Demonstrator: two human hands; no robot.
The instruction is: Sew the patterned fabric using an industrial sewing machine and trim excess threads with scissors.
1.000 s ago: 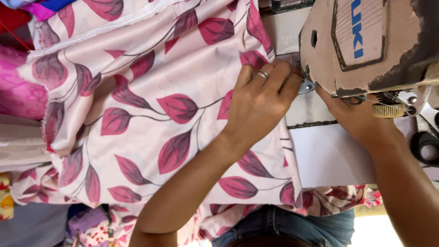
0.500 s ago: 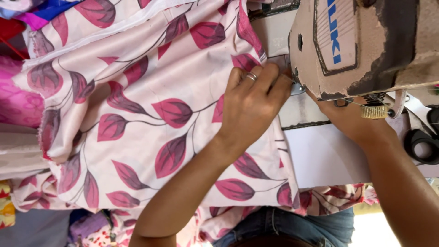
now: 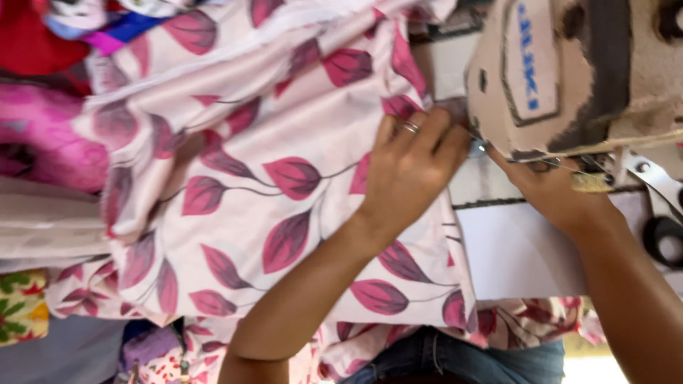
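**Soft daylight, slight blur**

Even, bright light fills the view, with an overexposed white patch at five o'clock. Shadows stay faint beneath the left hand [image 3: 413,171]. The sewing machine [image 3: 562,71] at one o'clock looks soft, and cloth at nine o'clock smears.

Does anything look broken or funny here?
Yes. The sewing machine looks worn: dark patches show where its beige paint has rubbed off. The leaf-print fabric under the left hand lies bunched, not flat.

We see pale pink fabric [image 3: 284,163] printed with magenta leaves on thin dark stems, a beige sewing machine [image 3: 569,71] with blue lettering, a white tabletop [image 3: 519,256], and blue jeans [image 3: 455,359].
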